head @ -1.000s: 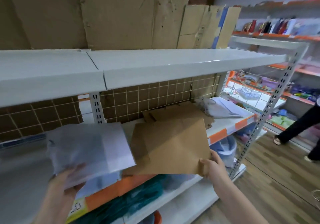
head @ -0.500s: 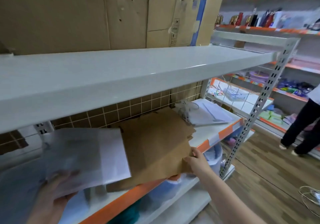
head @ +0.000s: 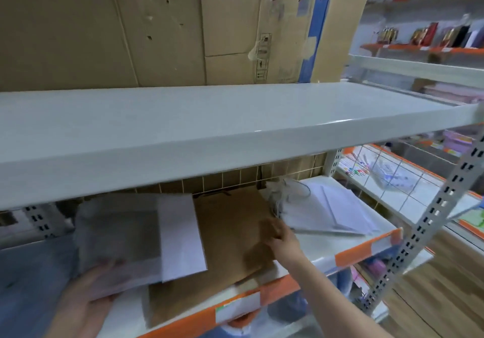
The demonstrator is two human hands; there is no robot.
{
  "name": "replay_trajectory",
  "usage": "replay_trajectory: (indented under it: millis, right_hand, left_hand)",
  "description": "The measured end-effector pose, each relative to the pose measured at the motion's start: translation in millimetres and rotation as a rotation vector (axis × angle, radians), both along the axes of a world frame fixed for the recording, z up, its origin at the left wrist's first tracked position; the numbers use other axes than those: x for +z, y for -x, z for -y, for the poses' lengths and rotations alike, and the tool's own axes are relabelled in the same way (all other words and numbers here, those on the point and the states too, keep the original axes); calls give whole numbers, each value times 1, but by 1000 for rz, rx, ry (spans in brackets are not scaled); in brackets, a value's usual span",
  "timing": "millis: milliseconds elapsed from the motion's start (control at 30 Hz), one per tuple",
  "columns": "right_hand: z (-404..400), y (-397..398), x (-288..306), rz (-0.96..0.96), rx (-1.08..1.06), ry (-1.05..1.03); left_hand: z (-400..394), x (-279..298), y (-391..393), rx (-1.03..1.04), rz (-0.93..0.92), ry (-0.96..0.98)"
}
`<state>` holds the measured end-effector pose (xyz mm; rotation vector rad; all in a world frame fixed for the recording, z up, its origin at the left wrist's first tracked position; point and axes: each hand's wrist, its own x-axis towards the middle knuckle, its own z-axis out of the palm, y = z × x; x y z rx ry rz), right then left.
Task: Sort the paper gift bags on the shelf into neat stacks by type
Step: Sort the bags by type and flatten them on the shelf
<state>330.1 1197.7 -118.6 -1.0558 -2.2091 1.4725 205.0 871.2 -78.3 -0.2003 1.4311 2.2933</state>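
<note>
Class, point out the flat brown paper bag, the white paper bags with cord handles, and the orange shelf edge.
Flat brown paper bag (head: pixel 227 235), head view, bare centre.
White paper bags with cord handles (head: pixel 330 214), head view, top face.
Orange shelf edge (head: pixel 352 254), head view, front strip.
</note>
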Motion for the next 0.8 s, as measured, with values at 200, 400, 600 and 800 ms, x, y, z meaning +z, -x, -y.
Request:
replay_trajectory:
  millis: [200, 400, 600, 800]
  right_hand:
    - [-42, 6, 0, 413, 344, -659]
    - [-53, 2, 33, 330, 415, -449]
    - [-67, -11, 36, -15, 380, 429]
    - [-145, -23, 33, -255, 31, 540]
  left_hand:
    - [-60, -1, -50, -11, -93, -59]
    - [-114, -3, -74, 105, 18, -82]
    - [-169, 0, -88, 58, 14, 176]
    - [-191, -15, -80, -49, -251, 950]
